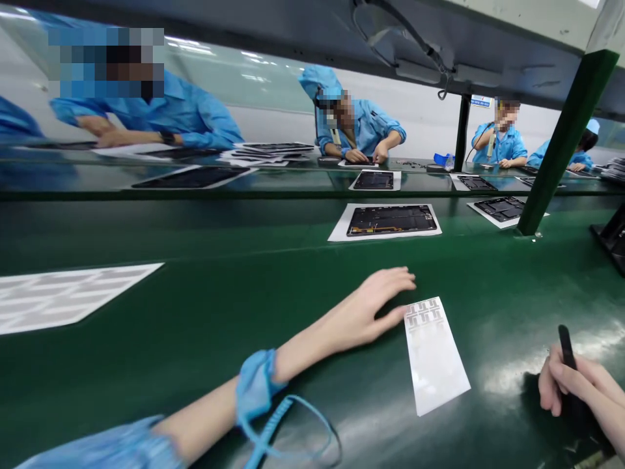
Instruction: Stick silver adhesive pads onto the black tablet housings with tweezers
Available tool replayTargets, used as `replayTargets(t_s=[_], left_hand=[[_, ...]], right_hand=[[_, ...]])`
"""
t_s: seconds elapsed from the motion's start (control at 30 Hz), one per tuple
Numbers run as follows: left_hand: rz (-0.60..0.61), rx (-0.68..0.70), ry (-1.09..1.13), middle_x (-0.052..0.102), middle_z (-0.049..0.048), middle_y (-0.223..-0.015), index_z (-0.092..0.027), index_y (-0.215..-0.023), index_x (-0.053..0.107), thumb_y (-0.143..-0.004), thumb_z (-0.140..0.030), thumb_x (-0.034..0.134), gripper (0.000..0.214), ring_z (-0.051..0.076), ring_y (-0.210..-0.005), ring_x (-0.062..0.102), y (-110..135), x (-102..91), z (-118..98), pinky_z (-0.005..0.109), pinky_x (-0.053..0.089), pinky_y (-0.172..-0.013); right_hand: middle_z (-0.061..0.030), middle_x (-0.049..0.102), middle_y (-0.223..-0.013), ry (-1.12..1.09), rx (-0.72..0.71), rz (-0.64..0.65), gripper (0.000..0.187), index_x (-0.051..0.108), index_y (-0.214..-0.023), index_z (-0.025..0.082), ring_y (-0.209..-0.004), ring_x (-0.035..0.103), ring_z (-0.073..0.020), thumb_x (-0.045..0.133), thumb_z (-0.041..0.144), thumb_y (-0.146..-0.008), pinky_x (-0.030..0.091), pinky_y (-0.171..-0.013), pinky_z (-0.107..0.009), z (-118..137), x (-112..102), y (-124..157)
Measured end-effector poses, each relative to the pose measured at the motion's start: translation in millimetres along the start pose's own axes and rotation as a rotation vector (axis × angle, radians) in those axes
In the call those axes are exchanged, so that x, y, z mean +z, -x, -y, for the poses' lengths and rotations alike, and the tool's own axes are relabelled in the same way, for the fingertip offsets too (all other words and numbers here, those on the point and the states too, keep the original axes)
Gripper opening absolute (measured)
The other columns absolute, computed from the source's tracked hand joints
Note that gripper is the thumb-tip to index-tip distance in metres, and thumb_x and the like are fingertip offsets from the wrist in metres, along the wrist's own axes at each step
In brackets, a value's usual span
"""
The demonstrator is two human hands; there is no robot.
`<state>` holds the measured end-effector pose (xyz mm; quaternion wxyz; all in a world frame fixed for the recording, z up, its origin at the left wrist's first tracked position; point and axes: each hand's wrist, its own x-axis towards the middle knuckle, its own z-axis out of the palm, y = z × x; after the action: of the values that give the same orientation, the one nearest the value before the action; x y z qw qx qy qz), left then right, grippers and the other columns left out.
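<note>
The person's left hand [364, 312] lies open and flat on the green belt [219, 312], fingers stretched out. It holds nothing. Its thumb is right at the top corner of a white strip [434, 355]. I cannot tell if the thumb presses on it or only sits beside it. A blue band [254, 387] goes round that wrist, and a curly cord [293, 423] hangs from it.

The white strip lies flat on the belt, between the two hands and closer to the left one. It has small grey shapes at its far end, and the rest of it is bare. It looks very thin, light, bendy and shiny, so I think it would slide or curl with a small push. I think the best place to take it is by an edge or the bare near end, not on the grey shapes.

The right hand [581, 391] is curled shut round a thin black stick [566, 348], which points up and away.

Farther along the belt lies an open flat case [390, 220] on a white sheet [336, 233]. It has dark parts and a thin orange line inside. More such cases lie beyond it. A big white sheet [63, 296] lies well off to the left. Workers in blue coats [361, 127] sit across the belt.
</note>
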<state>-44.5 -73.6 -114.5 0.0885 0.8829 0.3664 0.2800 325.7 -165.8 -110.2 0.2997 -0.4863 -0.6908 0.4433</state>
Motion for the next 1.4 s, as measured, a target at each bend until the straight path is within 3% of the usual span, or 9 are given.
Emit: replayTargets(t_s=[0.1,0.17,0.2,0.3,0.4,0.63,0.9,1.07,1.4], left_hand=[[0.132,0.168,0.053,0.066,0.0107,-0.133,-0.020,-0.123,0.063,-0.099,-0.032,0.053,0.029,0.027,-0.133,0.053,6,6.2,-35,0.045,0.041,-0.114],[0.170,0.213,0.067,0.066,0.0113,-0.132,-0.020,-0.124,0.064,-0.098,-0.029,0.055,0.029,0.029,-0.132,0.054,3,8.3,-48,0.047,0.042,-0.113],[0.178,0.221,0.069,0.067,0.0120,-0.131,-0.020,-0.124,0.064,-0.097,-0.027,0.055,0.030,0.030,-0.132,0.054,0,8.7,-52,0.048,0.043,-0.112],[0.184,0.221,0.066,0.067,0.0134,-0.130,-0.019,-0.126,0.064,-0.096,-0.022,0.053,0.032,0.031,-0.130,0.055,-5,8.3,-55,0.050,0.044,-0.111],[0.191,0.217,0.058,0.067,0.0135,-0.129,-0.019,-0.125,0.063,-0.097,-0.022,0.051,0.031,0.031,-0.129,0.056,-5,6.9,-55,0.049,0.045,-0.109],[0.198,0.202,0.035,0.067,0.0123,-0.130,-0.019,-0.125,0.060,-0.099,-0.018,0.046,0.030,0.031,-0.133,0.053,-1,5.0,-59,0.047,0.046,-0.108],[0.186,0.151,0.058,0.068,0.0097,-0.128,-0.017,-0.123,0.059,-0.100,-0.016,0.042,0.029,0.029,-0.131,0.054,2,7.1,-59,0.046,0.043,-0.108],[0.177,0.156,0.052,0.067,0.0100,-0.129,-0.016,-0.124,0.059,-0.101,-0.016,0.041,0.029,0.029,-0.132,0.053,2,9.1,-59,0.046,0.042,-0.108],[0.214,0.135,0.067,0.066,0.0108,-0.129,-0.014,-0.124,0.059,-0.099,-0.014,0.044,0.029,0.030,-0.131,0.053,3,9.7,-60,0.044,0.038,-0.109]], right_hand=[[-0.0026,0.061,-0.062,0.284,-0.053,0.007,0.056,0.059,-0.075,0.019,-0.053,0.059,-0.0152,0.028,0.056,-0.103,0.048,-0.052,-0.026,23,-10,-30],[0.0002,0.059,-0.062,0.696,-0.182,-0.033,0.045,0.053,-0.075,0.020,-0.054,0.057,-0.0136,0.030,0.044,-0.105,0.048,-0.058,-0.026,31,-16,-67],[-0.0001,0.061,-0.066,0.774,-0.183,-0.060,0.037,0.053,-0.077,0.019,-0.060,0.059,-0.0140,0.038,0.038,-0.105,0.050,-0.064,-0.027,31,-18,-91],[-0.0031,0.066,-0.081,0.906,-0.137,-0.151,0.021,0.059,-0.083,0.015,-0.076,0.064,-0.0160,0.052,0.024,-0.100,0.053,-0.075,-0.031,22,-22,-165],[-0.0063,0.068,-0.106,0.985,-0.080,-0.263,0.020,0.064,-0.107,0.014,-0.094,0.067,-0.0185,0.059,0.031,-0.099,0.056,-0.085,-0.039,10,-24,-227],[-0.0104,0.063,-0.126,1.068,-0.027,-0.362,0.034,0.061,-0.126,0.016,-0.110,0.064,-0.0236,0.061,0.035,-0.098,0.055,-0.094,-0.046,7,-24,-310],[-0.0129,0.060,-0.132,1.104,0.128,-0.445,0.039,0.058,-0.130,0.014,-0.112,0.064,-0.0248,0.062,0.034,-0.097,0.056,-0.094,-0.046,-3,-39,-355],[-0.0134,0.061,-0.130,1.121,0.158,-0.396,0.037,0.061,-0.126,0.013,-0.110,0.064,-0.0241,0.063,0.035,-0.096,0.056,-0.093,-0.044,-6,-44,-360],[-0.0129,0.061,-0.130,1.197,0.151,-0.349,0.037,0.060,-0.127,0.013,-0.113,0.064,-0.0251,0.063,0.034,-0.096,0.055,-0.095,-0.046,6,-33,-364]])
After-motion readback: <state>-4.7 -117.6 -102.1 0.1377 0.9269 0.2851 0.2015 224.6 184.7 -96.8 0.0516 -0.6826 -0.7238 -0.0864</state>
